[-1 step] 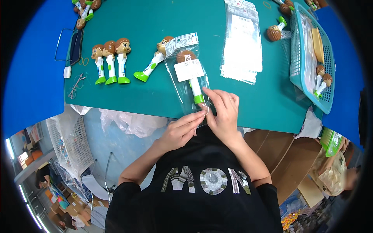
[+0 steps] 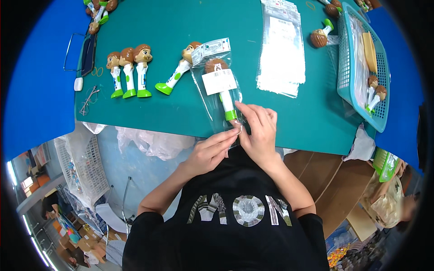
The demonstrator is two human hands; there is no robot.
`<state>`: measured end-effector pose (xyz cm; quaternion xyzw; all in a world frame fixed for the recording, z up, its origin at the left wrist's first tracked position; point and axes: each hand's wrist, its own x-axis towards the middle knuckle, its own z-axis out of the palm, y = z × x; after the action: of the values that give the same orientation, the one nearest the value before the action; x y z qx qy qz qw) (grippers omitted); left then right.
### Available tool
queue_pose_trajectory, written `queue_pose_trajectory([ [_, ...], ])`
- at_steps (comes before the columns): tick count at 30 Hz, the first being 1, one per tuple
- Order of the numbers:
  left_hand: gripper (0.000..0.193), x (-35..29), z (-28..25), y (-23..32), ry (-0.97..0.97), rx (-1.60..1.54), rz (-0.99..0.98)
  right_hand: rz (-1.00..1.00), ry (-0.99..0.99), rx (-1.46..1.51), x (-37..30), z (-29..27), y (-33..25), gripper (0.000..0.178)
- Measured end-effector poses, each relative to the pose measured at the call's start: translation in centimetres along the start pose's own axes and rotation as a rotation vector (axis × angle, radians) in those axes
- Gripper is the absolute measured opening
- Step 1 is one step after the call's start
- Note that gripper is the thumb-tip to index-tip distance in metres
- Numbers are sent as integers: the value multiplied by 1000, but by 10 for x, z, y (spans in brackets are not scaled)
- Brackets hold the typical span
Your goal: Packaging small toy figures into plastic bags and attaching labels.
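Well, at the tabletop's near edge (image 2: pixel 158 126), the left hand (image 2: pixel 207 154) has a pinched grip on a clear plastic bag (image 2: pixel 203 92); the right hand (image 2: pixel 259 134) touches it, fingers parted, firmness unclear. The doll figurine (image 2: pixel 227 101) inside looks light and stiff: hold mid-body through the slick bag.

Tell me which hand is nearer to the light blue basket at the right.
Right. The right hand, by the lower right of the clear bag, is left of the basket and lower in view; the left hand, at the bag's lower end, is farther left.
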<state>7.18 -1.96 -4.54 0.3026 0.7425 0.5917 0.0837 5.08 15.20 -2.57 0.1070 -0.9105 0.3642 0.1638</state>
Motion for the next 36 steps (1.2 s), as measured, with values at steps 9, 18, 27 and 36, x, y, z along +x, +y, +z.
queue_pose_trajectory([
  [9, 36, -3, -2, 7, -35, -136, -69, -67, -30, 38, 11, 10, -1, 32],
  [18, 14, 6, -28, 17, 104, 94, 43, -102, 20, 101, 20, 5, 10, 19],
  [27, 10, 4, -26, 30, 283, 98, -392, -78, 43, 178, 14, -13, -13, 27],
  [36, 9, -11, -16, 28, 339, 172, -431, 56, -147, 527, -23, 13, -28, 19],
])
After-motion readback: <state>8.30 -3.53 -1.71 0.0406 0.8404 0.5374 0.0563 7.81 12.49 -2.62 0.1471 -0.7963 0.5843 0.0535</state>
